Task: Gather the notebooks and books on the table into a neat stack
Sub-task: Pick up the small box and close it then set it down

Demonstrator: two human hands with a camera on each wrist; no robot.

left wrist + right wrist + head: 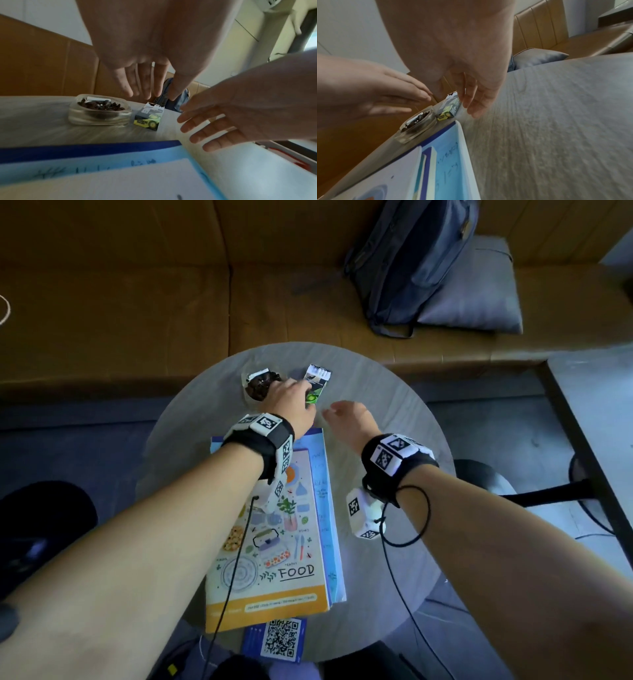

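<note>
A stack of notebooks lies on the round grey table (pixel 383 405). Its top one is a white and orange cover marked FOOD (pixel 274 559). Under it a light blue notebook (pixel 323 508) (pixel 102 161) (pixel 450 155) sticks out to the right, and a dark blue edge (pixel 85 150) shows at the far end. My left hand (pixel 294 395) (pixel 144 86) hovers past the stack's far end with straight fingers, holding nothing. My right hand (pixel 337 410) (pixel 471 102) floats beside it, fingers relaxed and empty.
A glass ashtray (pixel 257 388) (pixel 99 112) and a small green and black pack (pixel 317 386) (pixel 149 119) sit at the table's far side under my hands. A blue QR card (pixel 279 640) lies at the near edge. A backpack (pixel 411 258) leans on the brown sofa (pixel 137 320).
</note>
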